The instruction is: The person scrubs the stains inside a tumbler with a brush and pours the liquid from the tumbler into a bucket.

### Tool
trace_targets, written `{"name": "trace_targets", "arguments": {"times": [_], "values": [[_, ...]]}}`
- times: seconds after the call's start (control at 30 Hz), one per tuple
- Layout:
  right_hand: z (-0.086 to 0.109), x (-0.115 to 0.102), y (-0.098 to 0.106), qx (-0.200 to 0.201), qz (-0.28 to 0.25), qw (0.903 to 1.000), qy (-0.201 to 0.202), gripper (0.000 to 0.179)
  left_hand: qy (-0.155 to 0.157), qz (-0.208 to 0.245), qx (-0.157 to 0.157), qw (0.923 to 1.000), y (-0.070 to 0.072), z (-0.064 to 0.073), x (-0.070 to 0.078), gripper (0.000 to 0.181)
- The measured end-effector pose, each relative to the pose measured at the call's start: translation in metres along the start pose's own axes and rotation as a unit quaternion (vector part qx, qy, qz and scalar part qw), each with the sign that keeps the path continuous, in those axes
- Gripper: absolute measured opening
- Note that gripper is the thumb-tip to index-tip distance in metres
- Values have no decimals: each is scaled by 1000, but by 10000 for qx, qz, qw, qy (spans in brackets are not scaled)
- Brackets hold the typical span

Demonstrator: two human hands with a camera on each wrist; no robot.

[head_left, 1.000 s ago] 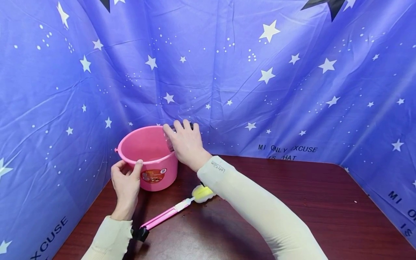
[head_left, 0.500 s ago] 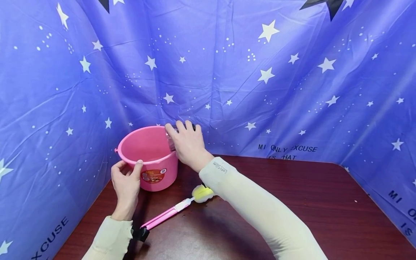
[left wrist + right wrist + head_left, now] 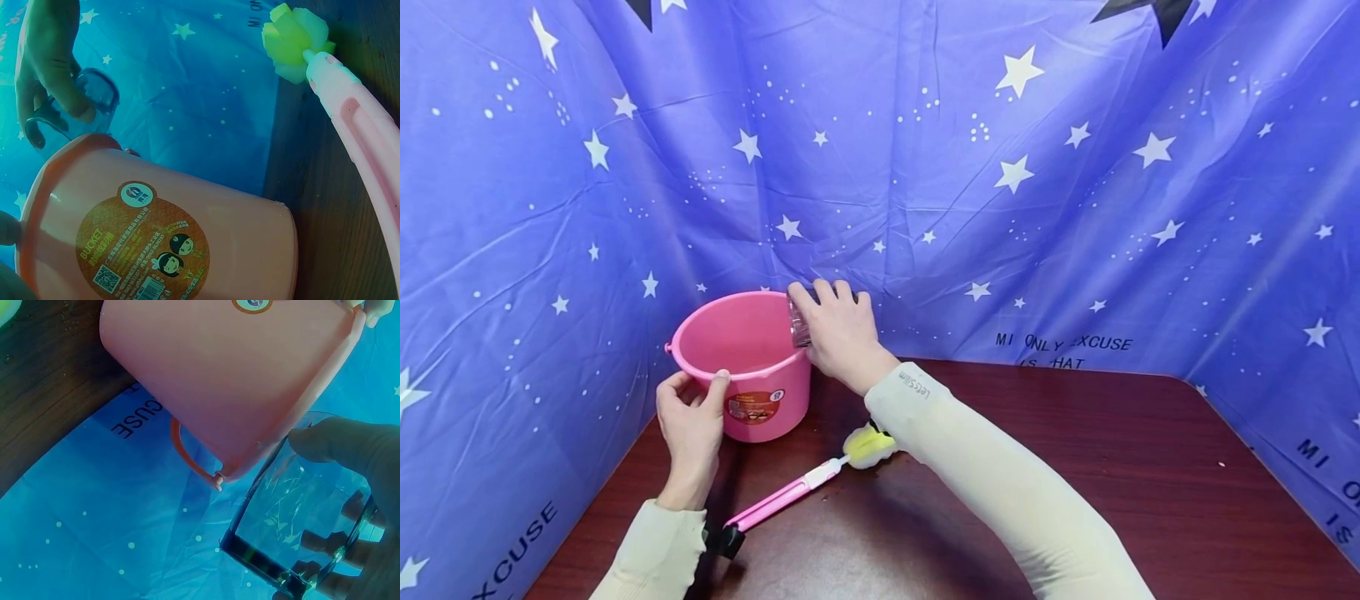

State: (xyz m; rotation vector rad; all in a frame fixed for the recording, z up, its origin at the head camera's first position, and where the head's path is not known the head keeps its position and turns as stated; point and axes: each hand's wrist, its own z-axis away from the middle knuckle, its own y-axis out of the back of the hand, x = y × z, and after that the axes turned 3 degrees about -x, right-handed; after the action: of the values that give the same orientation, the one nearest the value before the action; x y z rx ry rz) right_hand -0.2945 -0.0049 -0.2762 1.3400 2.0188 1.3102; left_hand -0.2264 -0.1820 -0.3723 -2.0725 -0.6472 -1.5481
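A pink bucket (image 3: pixel 793 396) stands upright on the table, its label facing me. My left hand (image 3: pixel 688 429) grips the near left part of its rim. My right hand (image 3: pixel 844 337) holds a clear drinking glass (image 3: pixel 799 323) at the bucket's far right rim. The right wrist view shows the glass (image 3: pixel 287 500) tipped on its side, thumb on one side and fingers round the other, its thick base away from the bucket. Whether any liquid is inside I cannot tell. In front of the bucket lies a sponge bottle brush with a pink handle (image 3: pixel 778 502) and yellow-white head (image 3: pixel 868 450).
The dark red wooden table (image 3: pixel 1045 467) reaches to the right. A blue star-printed cloth (image 3: pixel 955 208) hangs close behind and on both sides. The bucket's handle (image 3: pixel 181 447) hangs down its far side. Small specks lie on the table.
My right hand has shifted slightly right with the glass, and more of the glass shows at the rim. The left hand, bucket and brush have stayed put.
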Motion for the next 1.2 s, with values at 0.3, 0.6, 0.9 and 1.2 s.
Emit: {"name": "trace_targets", "arguments": {"times": [0.3, 0.6, 0.9, 1.2], "values": [[2, 3, 0, -15, -91, 9999, -65, 73, -4, 43, 5, 10000, 0, 0, 0, 55], [2, 5, -2, -191, -262, 9993, -189, 78, -8, 133, -17, 9999, 0, -1, -2, 55], [2, 9, -1, -323, -522, 9974, -376, 79, 14, 153, 16, 9999, -2, 0, -1, 56], [3, 13, -3, -412, -819, 9944, -526, 84, 3, 195, -7, 9998, -1, 0, -2, 55]]}}
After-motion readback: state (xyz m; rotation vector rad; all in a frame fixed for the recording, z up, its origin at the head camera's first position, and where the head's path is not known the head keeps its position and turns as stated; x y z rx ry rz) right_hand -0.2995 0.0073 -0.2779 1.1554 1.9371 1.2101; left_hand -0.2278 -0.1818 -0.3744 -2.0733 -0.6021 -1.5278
